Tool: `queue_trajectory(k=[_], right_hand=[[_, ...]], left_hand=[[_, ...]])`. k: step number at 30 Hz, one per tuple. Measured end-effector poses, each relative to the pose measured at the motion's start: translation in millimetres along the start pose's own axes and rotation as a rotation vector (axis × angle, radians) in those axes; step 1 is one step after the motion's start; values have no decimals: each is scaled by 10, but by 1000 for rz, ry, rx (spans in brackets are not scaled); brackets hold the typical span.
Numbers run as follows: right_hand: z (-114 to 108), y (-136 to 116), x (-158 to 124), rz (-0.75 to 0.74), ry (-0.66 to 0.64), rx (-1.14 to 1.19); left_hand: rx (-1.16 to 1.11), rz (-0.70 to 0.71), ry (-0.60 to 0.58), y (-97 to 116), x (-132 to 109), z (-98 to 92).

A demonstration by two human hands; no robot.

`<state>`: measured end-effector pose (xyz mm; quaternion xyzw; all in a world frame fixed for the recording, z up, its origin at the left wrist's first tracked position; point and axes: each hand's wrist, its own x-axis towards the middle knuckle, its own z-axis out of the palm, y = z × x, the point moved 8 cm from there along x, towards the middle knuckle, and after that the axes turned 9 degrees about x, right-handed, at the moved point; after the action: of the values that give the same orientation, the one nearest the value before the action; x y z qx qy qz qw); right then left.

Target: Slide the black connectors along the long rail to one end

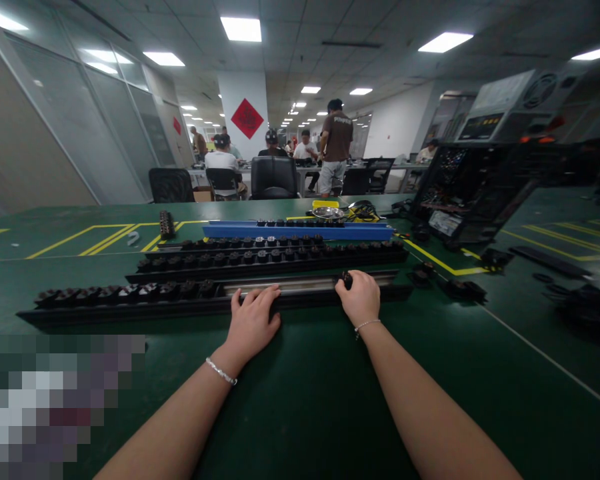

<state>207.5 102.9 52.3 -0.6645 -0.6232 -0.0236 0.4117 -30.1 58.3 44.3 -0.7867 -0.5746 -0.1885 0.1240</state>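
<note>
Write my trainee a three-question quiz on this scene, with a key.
1. Which hand pinches a black part?
2. True or false: the left hand touches the blue rail.
3. Where on the near rail does the long row of black parts sit, as the person sees it? A. left; B. middle only; C. right

Key:
1. The right hand.
2. False; it touches the near rail.
3. A.

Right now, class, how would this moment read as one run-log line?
left hand: touching front black rail | right hand: holding small black part at rail | row of black parts: along rail's left portion
</note>
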Motion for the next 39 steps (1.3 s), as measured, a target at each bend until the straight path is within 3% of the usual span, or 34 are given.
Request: queue_trajectory(k=[13,39], right_hand=[[-125,197,50,36,98,-24],[-279,473,118,135,141,-124]], left_hand=[[0,-9,10,-4,-2,1],[4,-10,-12,4,1,-13]])
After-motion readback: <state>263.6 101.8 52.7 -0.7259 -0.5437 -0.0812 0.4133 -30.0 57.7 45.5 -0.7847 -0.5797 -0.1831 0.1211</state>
